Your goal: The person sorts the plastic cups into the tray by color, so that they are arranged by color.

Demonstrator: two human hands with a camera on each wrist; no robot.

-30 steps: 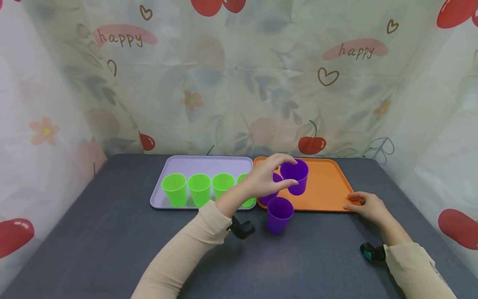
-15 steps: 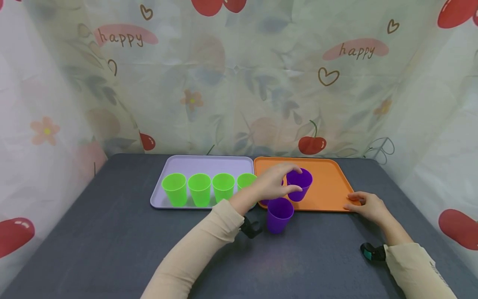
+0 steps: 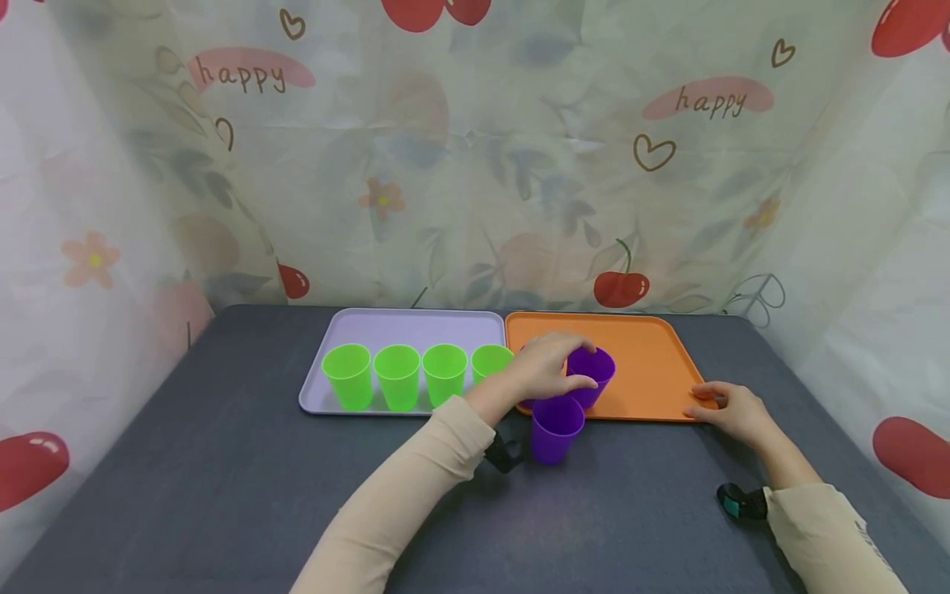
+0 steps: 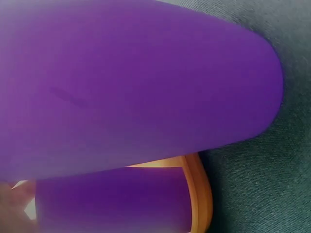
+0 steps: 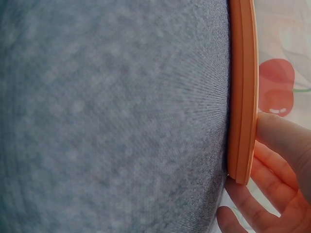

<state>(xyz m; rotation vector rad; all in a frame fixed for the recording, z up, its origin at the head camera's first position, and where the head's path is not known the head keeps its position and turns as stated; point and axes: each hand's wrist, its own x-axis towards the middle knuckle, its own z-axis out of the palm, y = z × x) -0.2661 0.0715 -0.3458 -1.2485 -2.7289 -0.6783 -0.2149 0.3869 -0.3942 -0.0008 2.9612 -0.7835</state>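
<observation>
My left hand (image 3: 547, 369) grips a purple cup (image 3: 594, 375) near its rim, thumb on the near side and fingers behind. That cup is upright over the front left part of the orange tray (image 3: 641, 363); whether its base touches the tray cannot be made out. Another purple cup (image 3: 557, 431) stands on the table just in front of the tray and fills much of the left wrist view. Behind my left hand, a further purple cup (image 3: 525, 405) is mostly hidden. At the tray's front right corner, my right hand (image 3: 735, 410) pinches the rim, with its thumb (image 5: 282, 133) on top.
Left of the orange tray, touching or nearly touching it, lies a lilac tray (image 3: 416, 324). Several green cups (image 3: 397, 379) stand upright in a row on it, the rightmost partly behind my left arm. A patterned curtain (image 3: 475, 165) hangs behind the dark table (image 3: 223, 462).
My left hand has lowered the purple cup toward the orange tray and nearer to me, first drifting right, then slightly back left. The right hand has stayed at the tray corner.
</observation>
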